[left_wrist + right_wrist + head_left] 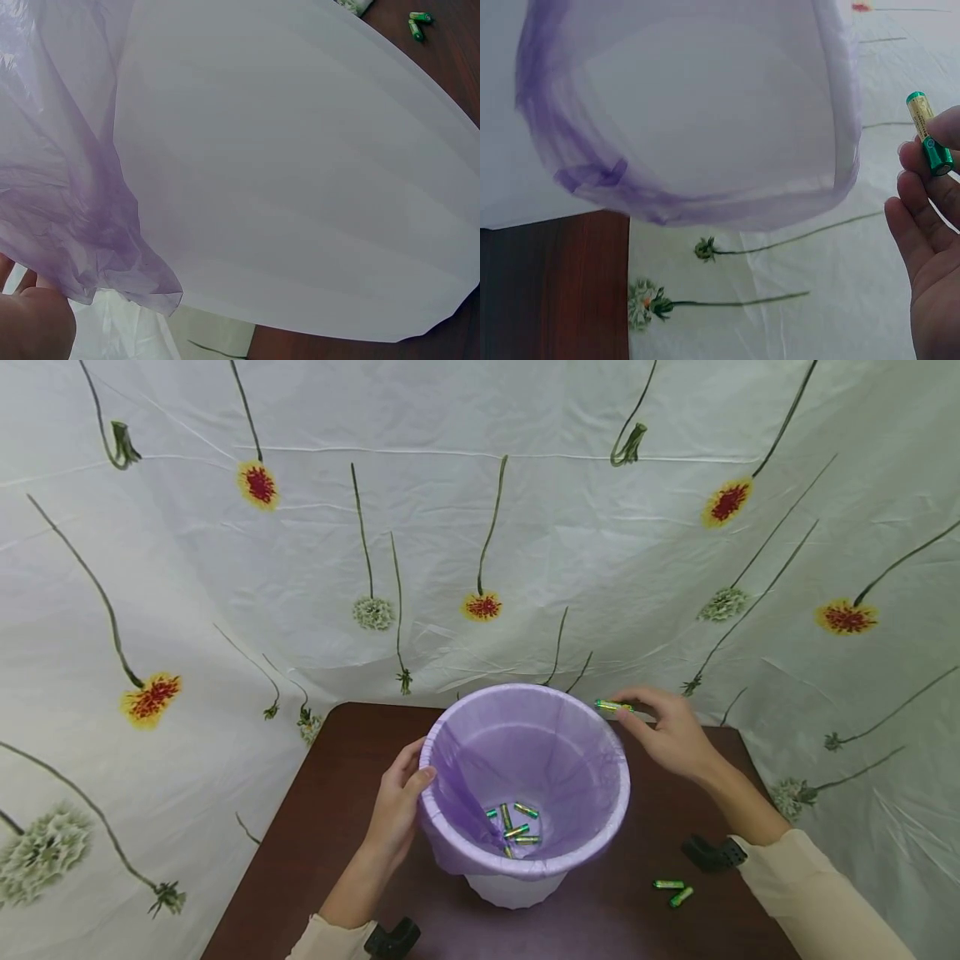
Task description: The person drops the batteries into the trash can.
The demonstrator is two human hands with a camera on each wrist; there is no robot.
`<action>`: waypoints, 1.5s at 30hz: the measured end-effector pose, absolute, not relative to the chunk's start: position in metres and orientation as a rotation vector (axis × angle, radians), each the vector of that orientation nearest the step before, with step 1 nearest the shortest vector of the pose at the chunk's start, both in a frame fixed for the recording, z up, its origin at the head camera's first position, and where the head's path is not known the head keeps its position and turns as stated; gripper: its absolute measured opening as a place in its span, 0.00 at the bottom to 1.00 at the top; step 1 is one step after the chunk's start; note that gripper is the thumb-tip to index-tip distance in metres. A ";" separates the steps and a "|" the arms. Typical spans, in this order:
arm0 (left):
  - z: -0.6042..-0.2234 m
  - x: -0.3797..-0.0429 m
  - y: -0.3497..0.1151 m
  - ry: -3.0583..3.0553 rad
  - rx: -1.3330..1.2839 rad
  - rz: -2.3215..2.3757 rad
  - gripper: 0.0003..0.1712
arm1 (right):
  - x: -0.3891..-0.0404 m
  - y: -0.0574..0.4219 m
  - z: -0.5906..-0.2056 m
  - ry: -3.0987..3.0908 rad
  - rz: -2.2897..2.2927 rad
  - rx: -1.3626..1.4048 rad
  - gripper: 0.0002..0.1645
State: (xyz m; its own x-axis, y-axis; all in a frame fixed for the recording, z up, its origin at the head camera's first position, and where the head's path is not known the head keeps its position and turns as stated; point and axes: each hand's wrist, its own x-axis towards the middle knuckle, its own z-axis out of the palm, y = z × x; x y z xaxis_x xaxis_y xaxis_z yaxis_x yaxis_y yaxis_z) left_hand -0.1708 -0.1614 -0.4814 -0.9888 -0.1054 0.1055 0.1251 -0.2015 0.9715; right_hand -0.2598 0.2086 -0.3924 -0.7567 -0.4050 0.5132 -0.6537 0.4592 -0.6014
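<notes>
A white trash bin (516, 892) stands on the table, lined with a thin purple plastic bag (517, 735) folded over its rim. My left hand (393, 806) grips the bin's left rim, thumb over the edge and fingers along the outside. Just beyond the right rim, my right hand (671, 739) pinches a green and gold battery (921, 116) between thumb and fingers. Several similar batteries (527, 811) lie at the bottom of the lined bin. In the left wrist view the bag's loose edge (142, 277) hangs near the thumb.
Two more batteries (667, 884) lie close together on the dark brown table (615, 914), right of the bin. A white flower-patterned cloth (427, 527) hangs behind and around the table. Dark bands (712, 853) sit at both wrists.
</notes>
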 end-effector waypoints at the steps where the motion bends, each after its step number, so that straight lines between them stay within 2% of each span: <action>1: -0.482 -0.171 -0.161 -1.883 -0.023 -2.324 0.28 | -0.261 0.205 -0.390 -2.415 1.198 0.922 0.10; 8: -0.483 -0.173 -0.161 -1.885 -0.017 -2.321 0.28 | -0.267 0.185 -0.385 -2.377 1.218 1.055 0.09; 16: -0.481 -0.173 -0.160 -1.874 -0.045 -2.319 0.28 | -0.278 0.165 -0.359 -2.150 1.217 1.236 0.17; 22: -0.478 -0.174 -0.160 -1.871 -0.051 -2.317 0.28 | -0.280 0.166 -0.338 -1.994 1.281 1.233 0.20; 30: -0.477 -0.173 -0.159 -1.872 -0.023 -2.339 0.28 | -0.274 0.183 -0.356 -2.184 1.170 1.142 0.17; 45: -0.481 -0.172 -0.160 -1.881 0.002 -2.321 0.28 | -0.264 0.209 -0.382 -2.292 1.127 1.049 0.19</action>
